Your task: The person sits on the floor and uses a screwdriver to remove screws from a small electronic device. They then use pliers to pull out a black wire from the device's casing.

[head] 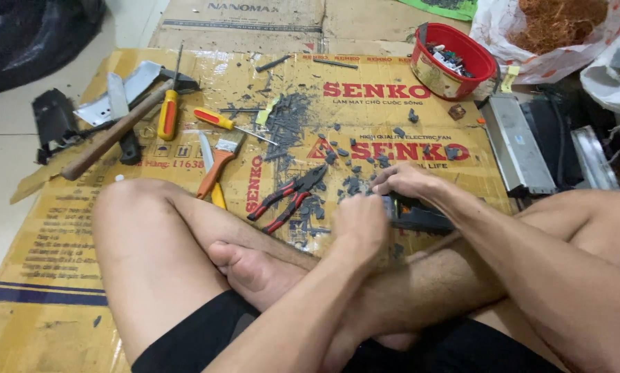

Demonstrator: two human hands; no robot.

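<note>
2 bare hands work on 1 dark device lying on the cardboard sheet spread over the floor, directly in front of the person's crossed legs. The right hand rests on the upper end of the device, its fingers curled down around it in a grip. The left hand is at the device's left end with its fingers closed; whatever they pinch is hidden behind the knuckles.

Just left of the hands lie red-handled pliers, jaws pointing toward the upper right. Small dark fragments are scattered over the cardboard around and above the pliers.

Further left lie a paintbrush with an orange handle, a red-and-yellow screwdriver, a second screwdriver with a yellow-and-red handle, and a hammer with a wooden handle, its head toward the upper right.

At the upper right stands a red bowl holding small parts. Right of the hands lies a grey metal housing, and beyond it a white bag of copper-coloured wire.
</note>
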